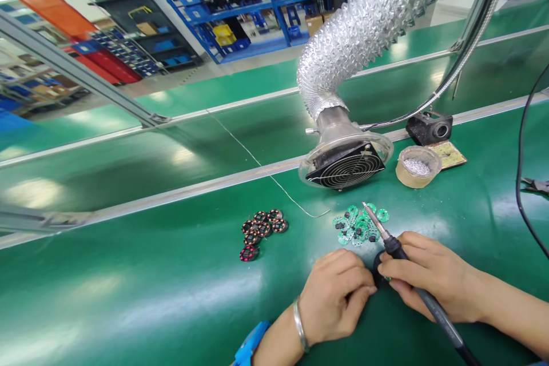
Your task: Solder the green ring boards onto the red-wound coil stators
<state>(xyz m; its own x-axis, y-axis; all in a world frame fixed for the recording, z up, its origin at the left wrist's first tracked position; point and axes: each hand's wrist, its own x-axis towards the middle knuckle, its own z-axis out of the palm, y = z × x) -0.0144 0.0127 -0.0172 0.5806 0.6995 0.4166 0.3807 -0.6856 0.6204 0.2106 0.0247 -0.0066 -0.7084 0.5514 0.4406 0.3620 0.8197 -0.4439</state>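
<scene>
Green tabletop point(128, 291). Right hand point(433, 283) grips soldering iron point(412, 271), tip up; left hand point(337, 297) pinches a small dark part point(377, 266) between both hands. Green boards point(358, 223) look untouched; copper-wound coils point(261, 229) piled apart, seemingly waiting. Judged early to midway

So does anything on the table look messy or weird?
Nothing looks broken or spilled. The green rings lie in a loose heap by the soldering iron, and a thin wire trails across the table.
</scene>
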